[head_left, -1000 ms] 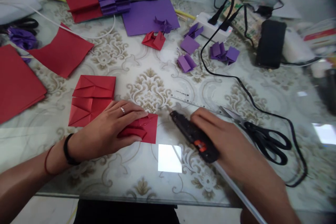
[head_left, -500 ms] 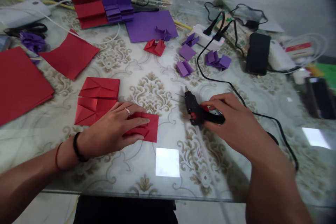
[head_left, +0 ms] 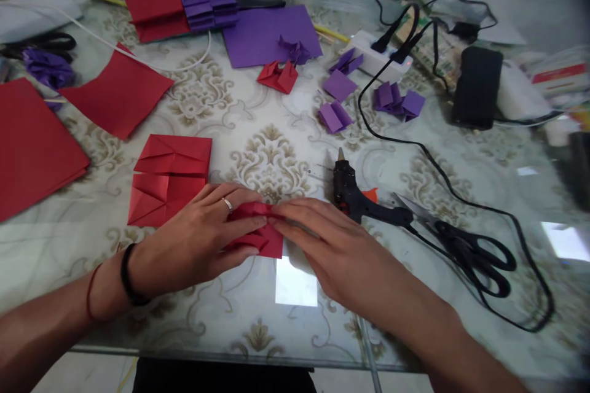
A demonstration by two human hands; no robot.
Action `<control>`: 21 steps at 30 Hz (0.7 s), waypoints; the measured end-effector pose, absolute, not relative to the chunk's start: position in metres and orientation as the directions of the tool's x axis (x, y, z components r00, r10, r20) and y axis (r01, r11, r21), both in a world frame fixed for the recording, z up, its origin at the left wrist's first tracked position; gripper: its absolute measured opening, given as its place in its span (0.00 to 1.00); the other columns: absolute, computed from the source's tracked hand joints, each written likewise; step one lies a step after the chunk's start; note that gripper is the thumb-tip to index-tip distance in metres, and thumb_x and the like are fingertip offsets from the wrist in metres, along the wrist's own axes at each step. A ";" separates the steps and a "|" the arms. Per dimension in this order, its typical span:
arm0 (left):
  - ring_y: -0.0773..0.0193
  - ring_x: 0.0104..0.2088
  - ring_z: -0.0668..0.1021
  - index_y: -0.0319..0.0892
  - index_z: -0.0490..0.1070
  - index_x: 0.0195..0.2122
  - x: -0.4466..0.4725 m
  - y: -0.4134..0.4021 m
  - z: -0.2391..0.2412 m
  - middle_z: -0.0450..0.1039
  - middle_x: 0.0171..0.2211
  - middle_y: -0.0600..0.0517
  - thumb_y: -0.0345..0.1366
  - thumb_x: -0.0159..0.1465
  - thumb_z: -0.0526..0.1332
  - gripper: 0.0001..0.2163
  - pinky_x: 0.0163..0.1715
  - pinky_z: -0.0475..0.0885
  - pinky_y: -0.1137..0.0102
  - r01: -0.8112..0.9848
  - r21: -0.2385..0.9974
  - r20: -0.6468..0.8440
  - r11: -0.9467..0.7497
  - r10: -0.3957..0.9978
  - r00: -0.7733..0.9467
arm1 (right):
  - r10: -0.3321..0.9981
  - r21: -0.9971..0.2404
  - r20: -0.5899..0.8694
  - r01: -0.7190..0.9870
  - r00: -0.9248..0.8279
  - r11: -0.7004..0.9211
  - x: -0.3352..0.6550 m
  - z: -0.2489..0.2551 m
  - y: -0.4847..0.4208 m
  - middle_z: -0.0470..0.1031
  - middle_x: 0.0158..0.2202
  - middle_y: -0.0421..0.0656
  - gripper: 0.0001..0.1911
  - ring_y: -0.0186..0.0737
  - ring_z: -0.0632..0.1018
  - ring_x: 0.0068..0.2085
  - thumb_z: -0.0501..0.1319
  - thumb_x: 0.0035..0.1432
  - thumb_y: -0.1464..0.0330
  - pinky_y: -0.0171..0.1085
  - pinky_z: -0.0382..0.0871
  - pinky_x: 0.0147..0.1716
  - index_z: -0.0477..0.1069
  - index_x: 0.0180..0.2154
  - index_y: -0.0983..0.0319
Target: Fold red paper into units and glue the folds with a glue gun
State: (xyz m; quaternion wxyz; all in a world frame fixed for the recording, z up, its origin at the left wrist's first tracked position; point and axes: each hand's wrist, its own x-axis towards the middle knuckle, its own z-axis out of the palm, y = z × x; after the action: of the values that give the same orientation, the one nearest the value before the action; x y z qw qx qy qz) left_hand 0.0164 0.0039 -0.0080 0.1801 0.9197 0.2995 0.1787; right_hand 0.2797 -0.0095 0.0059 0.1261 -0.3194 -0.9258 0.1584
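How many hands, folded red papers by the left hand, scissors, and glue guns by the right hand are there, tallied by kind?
Hands, left hand and right hand: 2
Folded red papers, near one and far one: 2
Scissors: 1
Glue gun: 1
Total: 6

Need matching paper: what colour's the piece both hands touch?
The piece is red; best in head view.
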 end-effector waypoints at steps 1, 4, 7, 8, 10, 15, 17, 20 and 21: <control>0.47 0.62 0.72 0.40 0.74 0.57 0.016 0.003 -0.006 0.73 0.58 0.41 0.32 0.73 0.62 0.13 0.62 0.72 0.49 0.495 0.438 0.195 -0.750 0.617 0.763 | 0.628 -0.378 0.138 0.546 -0.766 0.748 0.278 0.001 -0.009 0.76 0.60 0.54 0.27 0.54 0.74 0.62 0.51 0.61 0.86 0.54 0.73 0.64 0.74 0.59 0.71; 0.47 0.64 0.71 0.41 0.75 0.56 0.016 0.003 0.001 0.74 0.59 0.44 0.33 0.72 0.62 0.12 0.63 0.71 0.49 0.509 0.434 0.183 -0.743 0.626 0.758 | 0.630 -0.393 0.143 0.541 -0.763 0.744 0.279 -0.006 -0.009 0.76 0.60 0.55 0.28 0.54 0.74 0.62 0.52 0.59 0.86 0.55 0.72 0.65 0.73 0.59 0.72; 0.47 0.62 0.73 0.42 0.76 0.52 0.014 0.005 0.004 0.77 0.57 0.46 0.35 0.73 0.63 0.09 0.61 0.72 0.49 0.503 0.420 0.189 -0.756 0.614 0.766 | 0.634 -0.406 0.146 0.539 -0.760 0.738 0.281 -0.005 -0.009 0.76 0.60 0.54 0.30 0.54 0.73 0.63 0.52 0.58 0.87 0.55 0.70 0.66 0.74 0.59 0.71; 0.47 0.62 0.73 0.42 0.76 0.52 0.014 0.006 0.004 0.77 0.57 0.47 0.35 0.73 0.63 0.09 0.61 0.72 0.49 0.501 0.418 0.186 -0.758 0.611 0.770 | 0.636 -0.407 0.141 0.541 -0.759 0.736 0.281 -0.004 -0.009 0.76 0.60 0.54 0.30 0.53 0.72 0.63 0.52 0.58 0.87 0.55 0.70 0.66 0.74 0.59 0.70; 0.48 0.61 0.74 0.42 0.76 0.54 0.013 0.007 0.004 0.77 0.57 0.47 0.36 0.74 0.62 0.10 0.60 0.73 0.50 0.494 0.419 0.184 -0.762 0.604 0.775 | 0.635 -0.403 0.128 0.545 -0.762 0.735 0.281 -0.002 -0.010 0.75 0.59 0.53 0.32 0.53 0.71 0.63 0.52 0.56 0.88 0.55 0.70 0.66 0.74 0.59 0.69; 0.50 0.61 0.75 0.44 0.77 0.52 0.015 0.006 0.004 0.78 0.57 0.50 0.35 0.75 0.61 0.08 0.61 0.73 0.52 0.517 0.408 0.163 -0.752 0.617 0.769 | 0.650 -0.328 0.107 0.590 -0.753 0.738 0.278 0.000 -0.012 0.75 0.57 0.55 0.33 0.56 0.69 0.59 0.52 0.54 0.88 0.56 0.73 0.61 0.75 0.59 0.68; 0.51 0.61 0.75 0.45 0.77 0.51 0.015 0.006 0.004 0.78 0.57 0.51 0.35 0.75 0.60 0.08 0.62 0.72 0.53 0.527 0.404 0.155 -0.748 0.624 0.766 | 0.656 -0.308 0.105 0.603 -0.748 0.736 0.278 0.000 -0.013 0.75 0.56 0.55 0.32 0.57 0.68 0.57 0.55 0.55 0.87 0.56 0.74 0.59 0.75 0.60 0.68; 0.51 0.63 0.73 0.45 0.75 0.53 0.014 0.005 0.004 0.77 0.59 0.52 0.35 0.75 0.60 0.09 0.64 0.69 0.54 0.519 0.412 0.151 -0.749 0.618 0.772 | 0.658 -0.297 0.113 0.607 -0.744 0.737 0.278 -0.001 -0.014 0.75 0.53 0.54 0.34 0.55 0.67 0.53 0.55 0.52 0.88 0.55 0.73 0.55 0.74 0.60 0.68; 0.52 0.64 0.72 0.44 0.75 0.53 0.014 0.005 0.004 0.76 0.60 0.52 0.35 0.75 0.60 0.09 0.65 0.68 0.54 0.514 0.417 0.149 -0.750 0.614 0.775 | 0.662 -0.294 0.114 0.612 -0.741 0.735 0.278 -0.001 -0.014 0.75 0.52 0.54 0.35 0.55 0.67 0.52 0.54 0.51 0.88 0.55 0.73 0.54 0.75 0.59 0.68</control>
State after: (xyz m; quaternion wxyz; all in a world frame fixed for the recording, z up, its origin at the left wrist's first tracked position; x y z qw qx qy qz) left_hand 0.0141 0.0046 0.0037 0.1792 0.9249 0.3049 0.1397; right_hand 0.2782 -0.0137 -0.0008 0.1060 -0.3442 -0.9252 0.1192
